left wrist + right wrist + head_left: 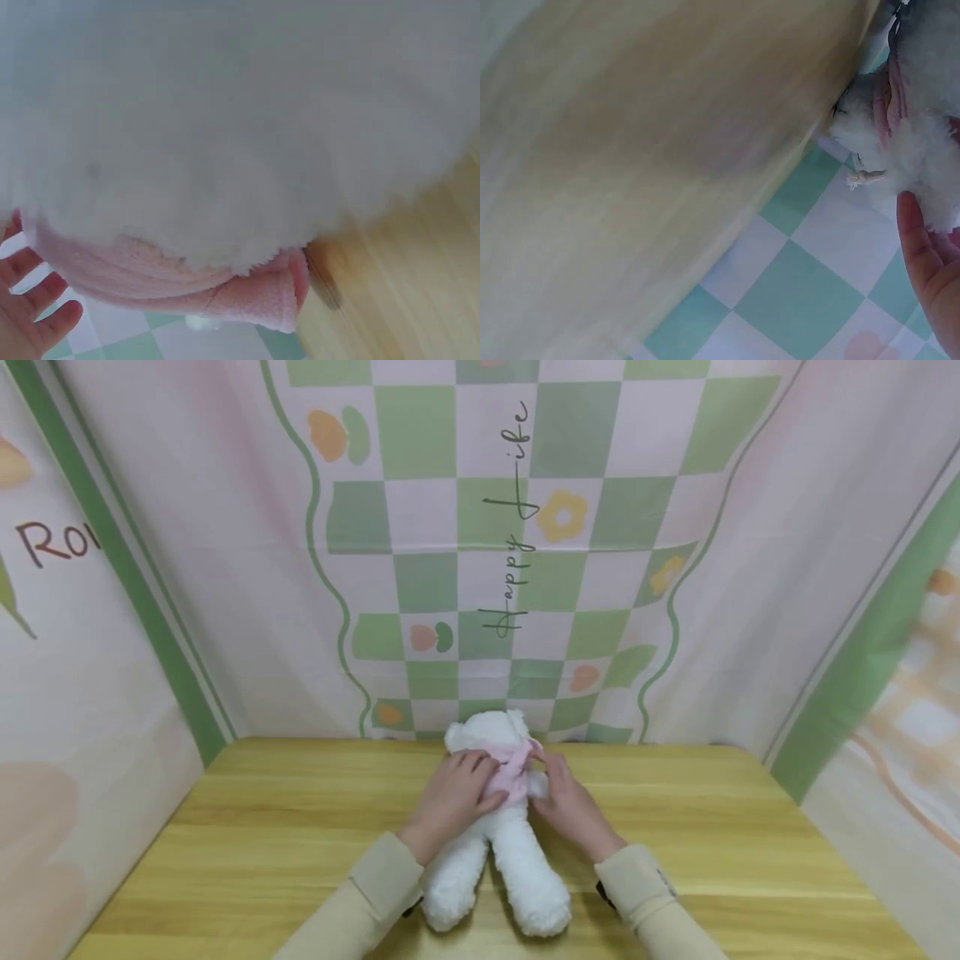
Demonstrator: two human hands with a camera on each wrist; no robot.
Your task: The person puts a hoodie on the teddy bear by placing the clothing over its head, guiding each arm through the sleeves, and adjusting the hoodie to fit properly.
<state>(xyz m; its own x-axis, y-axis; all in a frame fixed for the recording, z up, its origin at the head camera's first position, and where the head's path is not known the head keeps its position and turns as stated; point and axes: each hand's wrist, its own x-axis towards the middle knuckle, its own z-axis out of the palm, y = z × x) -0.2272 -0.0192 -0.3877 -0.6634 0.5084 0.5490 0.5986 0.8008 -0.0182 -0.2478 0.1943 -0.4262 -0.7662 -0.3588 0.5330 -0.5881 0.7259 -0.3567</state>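
A white plush teddy bear (525,868) lies on the tabletop in the head view, its head away from me and its legs toward me. Pink cloth (513,772) covers its upper body. My left hand (455,793) rests on the cloth from the left, with its fingers spread in the left wrist view. On the other side, my right hand (573,806) has fingers and thumb around the bear's short arm (537,785), close to the cloth's edge. White fur (225,135) fills much of the left wrist view; the right wrist view shows only part of the right hand (934,262).
The wooden table (300,827) extends to both sides of the bear. At its far edge hangs a curtain (495,527) with green checks, flowers and lettering. More printed fabric stands at left and right. A small whitish tuft or cord (866,178) sticks out beside the bear.
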